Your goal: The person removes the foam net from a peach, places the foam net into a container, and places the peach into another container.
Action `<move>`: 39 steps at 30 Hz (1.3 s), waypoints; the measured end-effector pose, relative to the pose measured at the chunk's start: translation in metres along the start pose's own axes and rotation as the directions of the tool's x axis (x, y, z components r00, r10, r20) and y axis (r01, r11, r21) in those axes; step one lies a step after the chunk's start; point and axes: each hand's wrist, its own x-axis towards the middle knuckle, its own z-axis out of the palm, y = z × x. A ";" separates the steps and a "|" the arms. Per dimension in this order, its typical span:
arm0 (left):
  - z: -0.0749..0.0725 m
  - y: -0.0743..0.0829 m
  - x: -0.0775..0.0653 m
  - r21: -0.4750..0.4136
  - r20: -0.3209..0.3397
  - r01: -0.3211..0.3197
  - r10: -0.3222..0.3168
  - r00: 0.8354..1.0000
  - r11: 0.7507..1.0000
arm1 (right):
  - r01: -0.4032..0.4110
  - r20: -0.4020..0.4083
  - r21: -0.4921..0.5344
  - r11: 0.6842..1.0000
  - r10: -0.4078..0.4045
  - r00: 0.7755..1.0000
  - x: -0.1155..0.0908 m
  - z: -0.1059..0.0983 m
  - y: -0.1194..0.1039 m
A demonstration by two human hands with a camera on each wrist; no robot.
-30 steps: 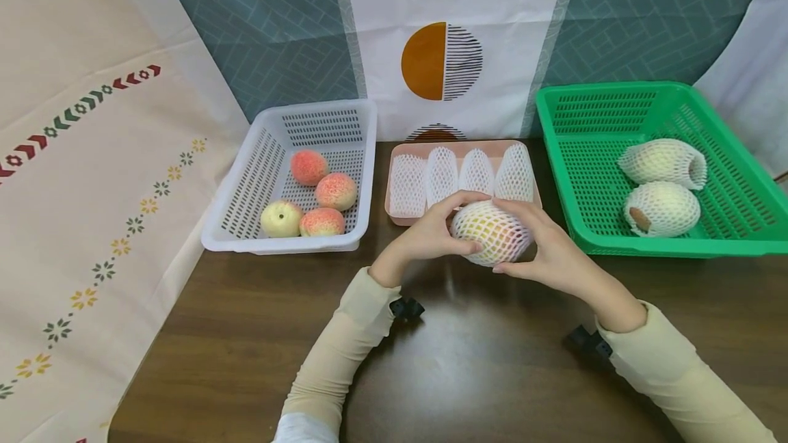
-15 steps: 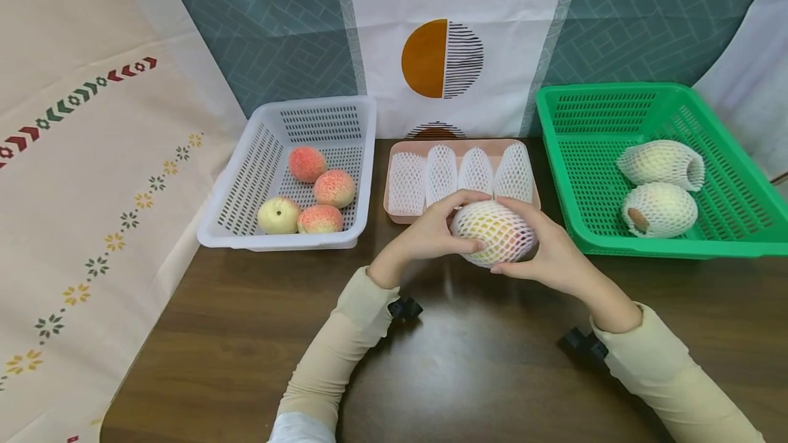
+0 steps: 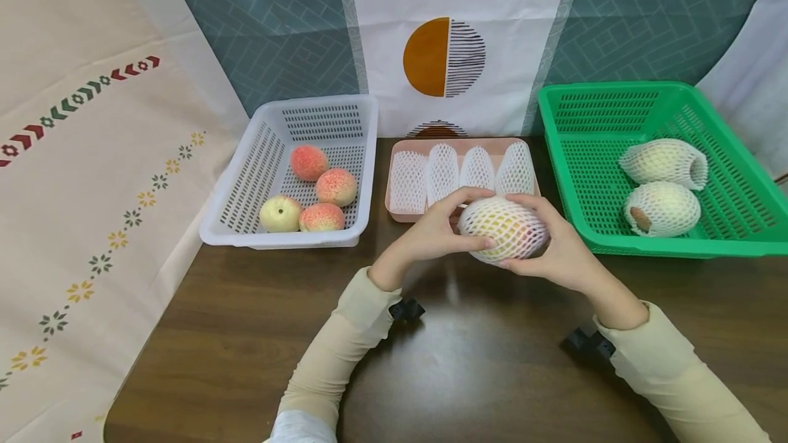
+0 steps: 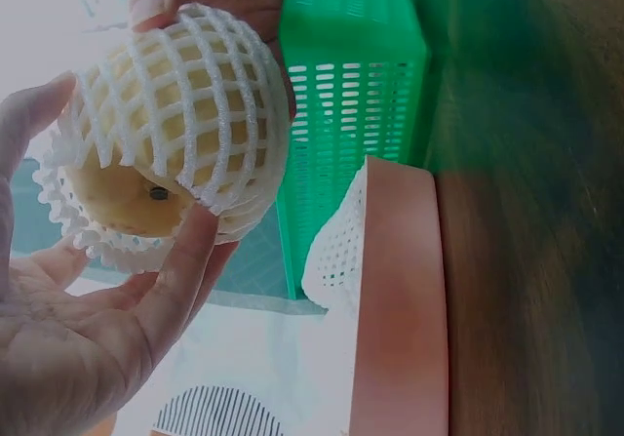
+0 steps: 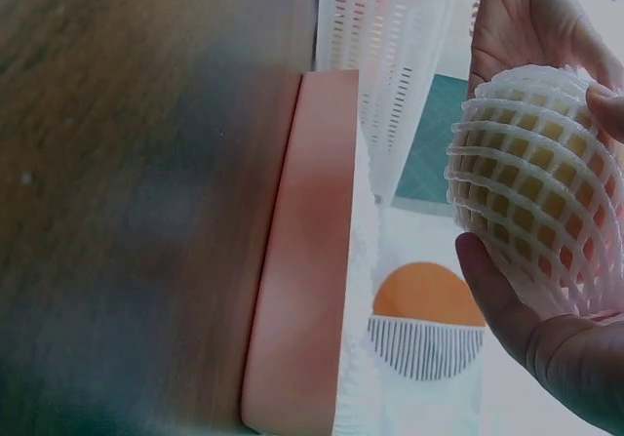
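A peach (image 3: pixel 503 227) in a white foam net sleeve is held up between both hands, in front of the pink tray. My left hand (image 3: pixel 446 227) grips its left end, thumb on the near side and fingers over the far side. Around the right end curls my right hand (image 3: pixel 563 251). In the left wrist view the sleeve (image 4: pixel 185 114) covers most of the fruit, and a bare yellow end (image 4: pixel 132 197) with a dark stem spot shows at its opening. The right wrist view shows the netting (image 5: pixel 531 182) stretched over yellow and pink skin.
Behind the hands lies a pink tray (image 3: pixel 403 218) with several white foam sleeves (image 3: pixel 443 173). At left, a white basket (image 3: pixel 237 176) holds several bare peaches (image 3: pixel 336 187). A green basket (image 3: pixel 575 176) at right has two sleeved peaches (image 3: pixel 663 209). Brown wooden table (image 3: pixel 246 333) beneath.
Both hands and the sleeved peach have shifted slightly to the right. The peach's right end now sits deeper in the right hand. The baskets and tray look the same.
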 end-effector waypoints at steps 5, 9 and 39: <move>0.000 0.002 0.001 -0.005 0.013 0.000 0.000 1.000 1.000 | 0.010 -0.007 0.018 1.000 -0.010 1.000 0.001 -0.003 0.000; -0.002 0.004 0.001 -0.022 0.022 -0.016 0.016 1.000 1.000 | 0.017 -0.021 0.064 0.998 -0.016 1.000 0.001 -0.005 -0.001; -0.007 0.011 -0.008 -0.108 -0.217 -0.240 0.213 0.953 0.965 | 0.066 -0.100 0.428 0.902 -0.026 0.995 0.000 -0.023 -0.003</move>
